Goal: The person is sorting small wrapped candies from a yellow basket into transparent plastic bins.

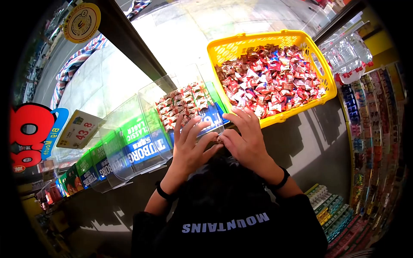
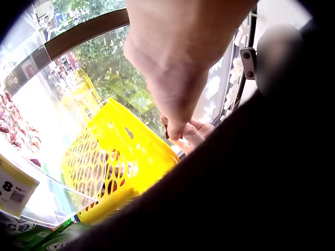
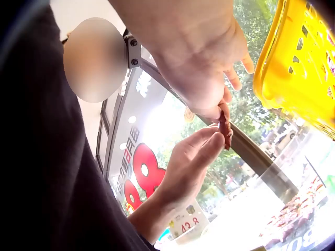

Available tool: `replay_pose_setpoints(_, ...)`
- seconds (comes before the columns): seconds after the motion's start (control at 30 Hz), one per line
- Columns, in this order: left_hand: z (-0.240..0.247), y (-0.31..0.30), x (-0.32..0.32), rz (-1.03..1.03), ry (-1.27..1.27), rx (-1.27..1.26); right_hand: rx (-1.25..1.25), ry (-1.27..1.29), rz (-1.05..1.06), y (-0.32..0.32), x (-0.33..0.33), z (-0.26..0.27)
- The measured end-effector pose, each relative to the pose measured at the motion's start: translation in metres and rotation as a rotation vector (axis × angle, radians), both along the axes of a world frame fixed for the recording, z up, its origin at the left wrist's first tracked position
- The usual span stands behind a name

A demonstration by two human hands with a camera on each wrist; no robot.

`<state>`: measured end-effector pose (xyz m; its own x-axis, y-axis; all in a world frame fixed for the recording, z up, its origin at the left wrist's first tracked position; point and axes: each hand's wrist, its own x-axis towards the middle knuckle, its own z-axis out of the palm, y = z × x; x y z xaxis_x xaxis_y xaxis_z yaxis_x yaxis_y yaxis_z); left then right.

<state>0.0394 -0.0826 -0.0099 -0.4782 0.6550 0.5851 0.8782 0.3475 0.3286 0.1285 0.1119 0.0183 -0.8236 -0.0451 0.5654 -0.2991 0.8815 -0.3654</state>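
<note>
Left hand [image 1: 189, 144]: one, thumb and forefinger closed in a pinch, remaining fingers raised, spread. Right hand [image 1: 246, 139]: one, likewise pinching, remaining fingers fanned, fingertips just beside the left's. Forearms: two, left [image 1: 158, 203] and right [image 1: 291, 187], angled inward, hands together ahead of the torso.

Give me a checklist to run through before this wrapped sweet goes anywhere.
1. Sweet secure: ok, the left hand and right hand both pinch the wrapped sweet.
2. A hand free for another sweet: not ok, both are busy with this one.
3. Wrapper sealed: cannot tell, fingers cover its ends.
4. More sweets within easy reach: ok, seemingly; the yellow basket just beyond the right hand holds a large heap.
5. Sweets in the clear bin in rows: ok, they look lined up.
6. Room at the bin's near side: cannot tell, the left fingers partly block the view.
</note>
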Motion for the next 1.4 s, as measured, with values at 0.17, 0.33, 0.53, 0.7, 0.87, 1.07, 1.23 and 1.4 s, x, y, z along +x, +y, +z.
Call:
replay_pose_setpoints(0.17, 0.007, 0.027, 0.002, 0.081, 0.036, 0.050, -0.062, 0.039, -0.054, 0.016, -0.002, -0.005)
replay_pose_setpoints(0.33, -0.003, 0.027, -0.027, 0.198, 0.087, 0.019, -0.075, 0.003, -0.017, 0.045, -0.007, 0.006)
replay_pose_setpoints(0.53, -0.060, 0.013, -0.091, 0.167, -0.112, -0.280, 0.124, -0.002, -0.032, 0.095, -0.025, -0.005)
replay_pose_setpoints(0.7, -0.118, 0.039, -0.109, 0.128, -0.165, -0.510, 0.083, -0.009, -0.051, 0.096, -0.030, -0.013)
replay_pose_setpoints(0.87, -0.157, 0.047, -0.116, 0.183, -0.032, -0.662, 0.082, -0.007, -0.080, 0.095, -0.027, -0.013)
replay_pose_setpoints(1.07, -0.123, 0.052, -0.117, 0.282, -0.001, -0.581, 0.080, 0.000, -0.077, 0.096, -0.027, -0.017)
replay_pose_setpoints(1.23, -0.040, 0.055, -0.100, 0.380, -0.079, -0.308, 0.071, 0.011, -0.054, 0.096, -0.028, -0.016)
replay_pose_setpoints(1.4, 0.009, 0.065, -0.067, 0.194, -0.259, 0.095, -0.004, -0.096, 0.088, 0.113, -0.023, 0.010)
